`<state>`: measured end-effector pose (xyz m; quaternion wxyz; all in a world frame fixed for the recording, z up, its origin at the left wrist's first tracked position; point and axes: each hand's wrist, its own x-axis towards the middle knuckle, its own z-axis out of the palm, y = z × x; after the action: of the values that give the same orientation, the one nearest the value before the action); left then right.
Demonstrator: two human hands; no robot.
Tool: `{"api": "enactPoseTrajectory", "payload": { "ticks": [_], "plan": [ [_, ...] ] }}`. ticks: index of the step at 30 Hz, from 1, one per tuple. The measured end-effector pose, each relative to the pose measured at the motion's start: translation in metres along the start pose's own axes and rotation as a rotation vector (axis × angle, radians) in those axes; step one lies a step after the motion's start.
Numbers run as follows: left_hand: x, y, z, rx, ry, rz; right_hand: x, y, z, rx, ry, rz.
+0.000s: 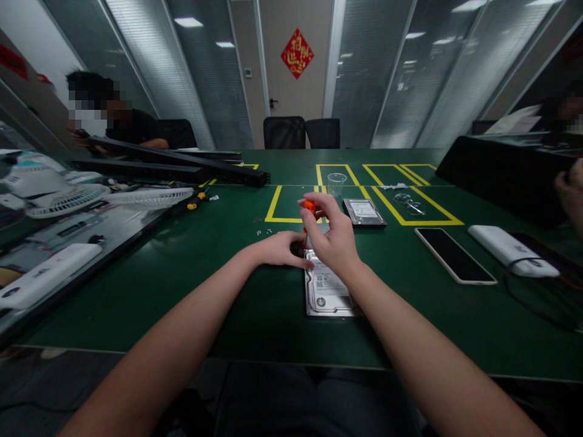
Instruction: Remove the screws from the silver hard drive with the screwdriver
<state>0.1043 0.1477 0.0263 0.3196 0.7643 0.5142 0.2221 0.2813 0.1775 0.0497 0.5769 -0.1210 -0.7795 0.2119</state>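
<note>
A silver hard drive (327, 292) lies flat on the green table (228, 291) in front of me. My right hand (334, 238) grips an orange-handled screwdriver (308, 208), held upright over the drive's far left corner. My left hand (281, 249) rests on the table beside that corner, fingertips touching the drive's far edge near the screwdriver tip. The tip itself is hidden behind my hands. A few tiny screws (264, 231) lie on the table left of my left hand.
A second hard drive (364, 212), a clear cup (337, 181) and clear lids (409, 203) sit among yellow tape boxes. A phone (454, 255) and a white power bank (512, 250) lie right. Black bars (182, 162), fans (68, 194) and a yellow-handled screwdriver (197, 200) lie left. People sit at both far sides.
</note>
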Motion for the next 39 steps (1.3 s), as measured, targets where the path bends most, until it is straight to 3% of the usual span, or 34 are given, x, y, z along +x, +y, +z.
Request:
{"api": "enactPoseTrajectory", "payload": {
  "ticks": [39],
  "plan": [
    [0.0023,-0.0044,0.0005,0.034,-0.018,0.019,-0.0001,-0.0004,-0.0014,-0.043,-0.003,-0.009]
  ]
}}
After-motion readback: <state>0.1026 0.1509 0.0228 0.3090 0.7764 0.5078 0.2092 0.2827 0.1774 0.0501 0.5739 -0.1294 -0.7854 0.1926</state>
